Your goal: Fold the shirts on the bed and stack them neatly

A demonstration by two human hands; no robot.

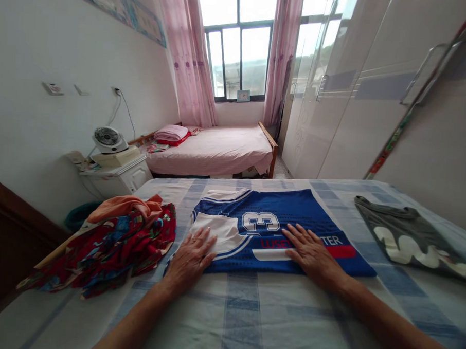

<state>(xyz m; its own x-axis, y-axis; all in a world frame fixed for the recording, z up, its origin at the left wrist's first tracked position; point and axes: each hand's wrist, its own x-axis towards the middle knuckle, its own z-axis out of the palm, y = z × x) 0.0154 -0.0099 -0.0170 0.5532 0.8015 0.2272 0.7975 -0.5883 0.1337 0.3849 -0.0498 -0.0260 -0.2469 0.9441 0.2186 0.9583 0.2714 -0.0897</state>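
Observation:
A blue and white sports jersey (285,207) with a number 3 lies folded flat on the bed in front of me. My left hand (193,252) rests palm down on its white shoulder part at the left, fingers stretched out. Flat on the blue front, over the printed lettering, lies my right hand (310,250) with its fingers spread. Neither hand grips the cloth. The parts of the print under my right hand are hidden.
A crumpled heap of red patterned and orange cloth (133,242) lies to the left. On the right is a folded dark grey shirt (411,234). The bed's checked sheet (242,319) spreads beneath everything. Beyond stand a pink-covered bed (226,148), a fan (110,140) on a cabinet, and wardrobes (348,97).

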